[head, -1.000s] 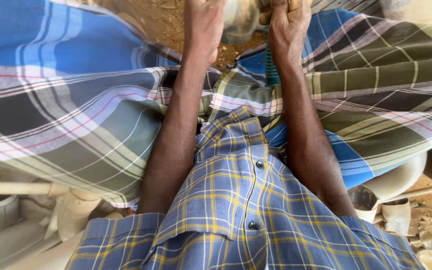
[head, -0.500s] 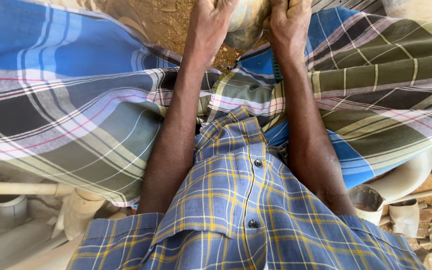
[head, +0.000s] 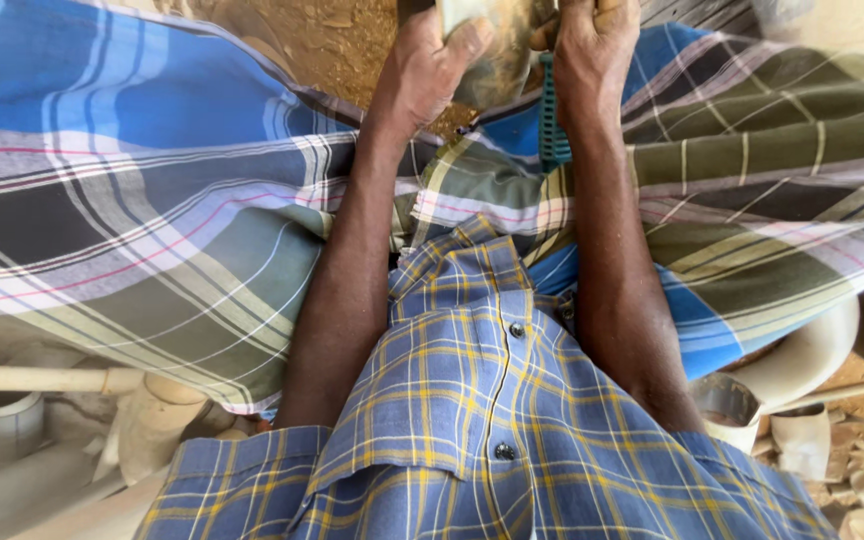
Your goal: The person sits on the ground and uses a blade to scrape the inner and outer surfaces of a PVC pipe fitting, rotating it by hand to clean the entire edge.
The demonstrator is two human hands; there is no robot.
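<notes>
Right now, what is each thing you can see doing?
Left hand: fingers curled on a pale, dusty object.
Right hand: gripping the same object from the other side.
Pale object: held between both hands, partly cut off at the top edge.
Teal ridged strip: hanging beside the right wrist.
Checked cloth: draped over the knees.
Pale pipes: lying on the ground.

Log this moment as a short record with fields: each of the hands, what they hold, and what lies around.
left hand: grips the pale rounded object from its left side
right hand: on the same object's right side, top cut off by the frame
teal toothed strip: hangs below the right hand
lap: plaid cloth over both legs
ground: sandy soil
left edge: pale pipe fittings
</notes>
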